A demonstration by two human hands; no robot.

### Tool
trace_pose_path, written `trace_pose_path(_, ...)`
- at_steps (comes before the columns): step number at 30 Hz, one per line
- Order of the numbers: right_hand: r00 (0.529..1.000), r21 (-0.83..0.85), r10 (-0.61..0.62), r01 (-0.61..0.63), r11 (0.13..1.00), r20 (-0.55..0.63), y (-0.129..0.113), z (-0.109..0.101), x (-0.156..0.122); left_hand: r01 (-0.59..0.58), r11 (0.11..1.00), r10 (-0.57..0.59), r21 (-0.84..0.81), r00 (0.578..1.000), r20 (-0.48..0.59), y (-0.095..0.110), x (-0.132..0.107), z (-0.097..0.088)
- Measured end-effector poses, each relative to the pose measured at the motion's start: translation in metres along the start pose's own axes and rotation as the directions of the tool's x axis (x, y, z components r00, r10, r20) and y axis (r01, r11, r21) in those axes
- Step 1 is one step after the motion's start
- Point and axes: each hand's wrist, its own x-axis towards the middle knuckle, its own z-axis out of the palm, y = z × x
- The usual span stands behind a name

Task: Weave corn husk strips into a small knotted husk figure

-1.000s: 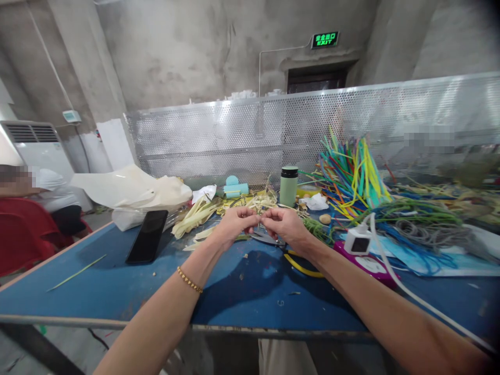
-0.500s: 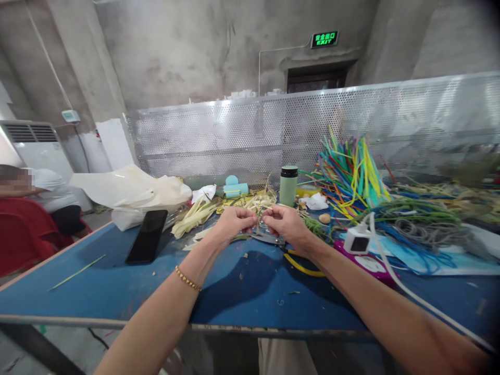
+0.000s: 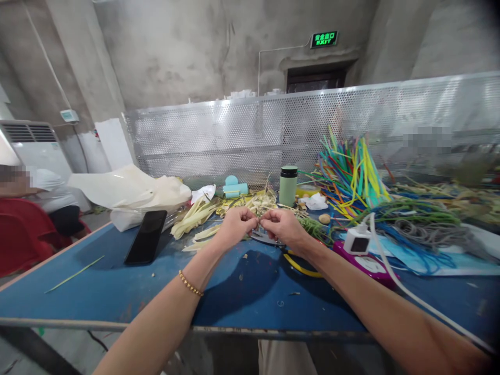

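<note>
My left hand (image 3: 235, 225) and my right hand (image 3: 282, 226) meet above the blue table (image 3: 117, 291), fingertips pinched together on a small thin piece that is too small to name. A gold bead bracelet (image 3: 190, 284) circles my left wrist. Just beyond the hands lie pale leaf strips (image 3: 194, 215) and dry straw scraps (image 3: 262, 200). Under my right hand are scissors (image 3: 269, 239) and a yellow strip (image 3: 300, 266).
A black phone (image 3: 146, 236) lies to the left, cream paper (image 3: 133, 192) behind it. A green flask (image 3: 288, 186) stands at the back, with coloured strips (image 3: 353, 172), grey cord (image 3: 433, 233) and a power strip (image 3: 361, 249) at right. A seated person (image 3: 35, 203) is far left.
Both hands have stayed together at the same spot, shifting only slightly; the fingertips have closed tighter against each other.
</note>
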Motion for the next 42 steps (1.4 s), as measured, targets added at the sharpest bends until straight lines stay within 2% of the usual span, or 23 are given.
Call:
trace_pose_path(6,0.999,0.085,0.004,-0.007,0.996,0.037,0.001,-0.001,0.000,-0.054,0.992,0.058,0.112,0.998,-0.035,-0.006,0.002,-0.003)
trace_pose_path(13,0.998,0.048,0.021,-0.024,0.999,0.055,0.004,-0.003,0.002,-0.047,0.997,0.051,0.060,0.996,-0.070,-0.012,0.004,-0.003)
trace_pose_path(19,0.999,0.042,0.003,-0.004,0.999,0.036,0.000,0.000,-0.001,-0.069,0.996,0.072,0.064,0.996,-0.046,-0.008,0.003,-0.002)
trace_pose_path(29,0.998,-0.013,-0.044,0.045,0.999,0.049,0.000,-0.003,0.000,-0.171,0.953,0.167,0.252,0.985,0.039,0.002,-0.002,-0.006)
trace_pose_path(37,0.997,-0.026,-0.040,0.042,0.999,0.070,0.000,-0.007,0.000,-0.139,0.954,0.143,0.264,0.990,0.007,0.003,-0.002,-0.006)
trace_pose_path(42,0.996,-0.059,-0.081,0.083,0.995,0.033,0.001,-0.003,0.001,-0.145,0.937,0.155,0.319,0.988,-0.008,0.002,-0.002,-0.004)
